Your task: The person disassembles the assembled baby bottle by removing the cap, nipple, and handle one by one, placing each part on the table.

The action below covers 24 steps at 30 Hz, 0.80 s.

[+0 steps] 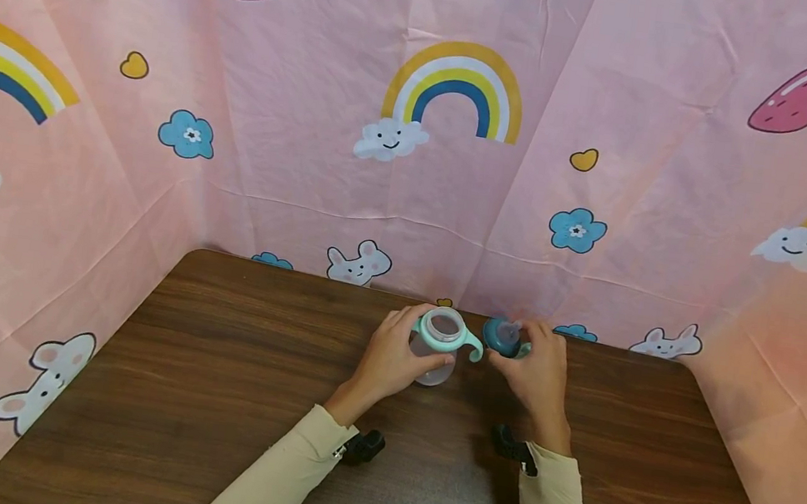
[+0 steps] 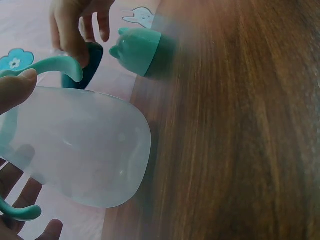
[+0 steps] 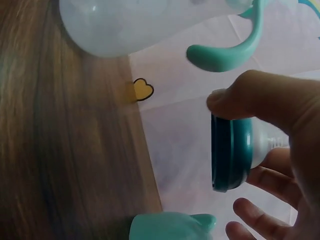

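My left hand (image 1: 394, 354) grips a translucent baby bottle (image 2: 85, 145) around its upper part, where a mint-green handle ring (image 1: 441, 342) with curved handles sits. The bottle's mouth is uncovered in the head view. To its right, my right hand (image 1: 537, 371) pinches a dark teal nipple collar (image 3: 232, 152) with a clear nipple (image 1: 509, 332) on it, thumb on one side and fingers on the other. The collar is apart from the bottle. A mint-green bottle cap (image 2: 137, 50) with small ears stands on the table by my right hand, mostly hidden behind it in the head view.
The brown wooden table (image 1: 219, 397) reaches to a pink patterned cloth (image 1: 454, 208) hanging along its back and sides. Both hands work close to the table's far edge. A black wrist camera (image 1: 364, 446) is strapped at the left sleeve, another camera (image 1: 510, 443) at the right.
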### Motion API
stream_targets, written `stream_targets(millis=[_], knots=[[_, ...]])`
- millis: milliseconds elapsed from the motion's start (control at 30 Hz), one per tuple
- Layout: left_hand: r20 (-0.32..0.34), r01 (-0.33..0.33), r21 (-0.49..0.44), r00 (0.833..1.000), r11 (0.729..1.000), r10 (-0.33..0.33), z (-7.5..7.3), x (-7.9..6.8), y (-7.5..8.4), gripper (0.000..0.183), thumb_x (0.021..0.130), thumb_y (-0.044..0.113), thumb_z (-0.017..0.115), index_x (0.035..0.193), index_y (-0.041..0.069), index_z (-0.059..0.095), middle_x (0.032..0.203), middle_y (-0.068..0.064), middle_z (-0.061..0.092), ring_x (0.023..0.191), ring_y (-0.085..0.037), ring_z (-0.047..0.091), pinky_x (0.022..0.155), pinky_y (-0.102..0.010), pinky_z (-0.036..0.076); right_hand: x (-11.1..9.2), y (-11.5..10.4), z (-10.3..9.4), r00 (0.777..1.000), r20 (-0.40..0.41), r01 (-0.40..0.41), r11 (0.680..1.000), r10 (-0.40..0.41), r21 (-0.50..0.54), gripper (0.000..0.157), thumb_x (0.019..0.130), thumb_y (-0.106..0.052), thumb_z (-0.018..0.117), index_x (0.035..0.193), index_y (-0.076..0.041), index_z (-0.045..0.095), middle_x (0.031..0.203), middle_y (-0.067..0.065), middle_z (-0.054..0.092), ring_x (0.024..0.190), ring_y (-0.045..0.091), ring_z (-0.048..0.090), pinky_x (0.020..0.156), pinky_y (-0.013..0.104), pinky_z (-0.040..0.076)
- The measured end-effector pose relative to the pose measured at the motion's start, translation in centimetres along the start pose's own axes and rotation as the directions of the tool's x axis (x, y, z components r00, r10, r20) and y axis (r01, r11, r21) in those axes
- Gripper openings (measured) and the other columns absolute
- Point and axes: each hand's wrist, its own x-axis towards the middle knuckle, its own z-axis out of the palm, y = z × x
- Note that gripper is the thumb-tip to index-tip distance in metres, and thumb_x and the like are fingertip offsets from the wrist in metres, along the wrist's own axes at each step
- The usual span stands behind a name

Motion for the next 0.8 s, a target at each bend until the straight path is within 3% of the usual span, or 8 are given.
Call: stream_targets(millis=[467,800], knots=[[-0.002,0.003,-0.010,1.000,1.000,-0.003,-0.2,0.0,0.4,0.080,0.080,0.030,0.103,0.148,0.011,0.065,0.131,-0.010,0.073,0.116,-0.033,0.063,0.094,-0.053,0.054,-0.4,0.6,0.7,0.992,0.115,-0.036,0.984,0.056,-0.174,0.058,0.079,-0.023,0.097,0.127,0.001,0.076,0.132,0.020,0.073,0.116,0.044,0.055,0.099,0.060,0.051],[0.007,0.008,-0.008,1.000,1.000,-0.008,-0.2,0.0,0.3,0.081,0.081,0.032,0.102,0.149,0.011,0.064,0.134,-0.011,0.072,0.119,-0.033,0.063,0.097,-0.054,0.054,-0.5,0.5,1.2,0.990,0.136,-0.009,0.970,0.043,-0.242,0.059,0.076,-0.023,0.101,0.123,0.002,0.077,0.129,0.019,0.074,0.112,0.044,0.056,0.098,0.057,0.053]])
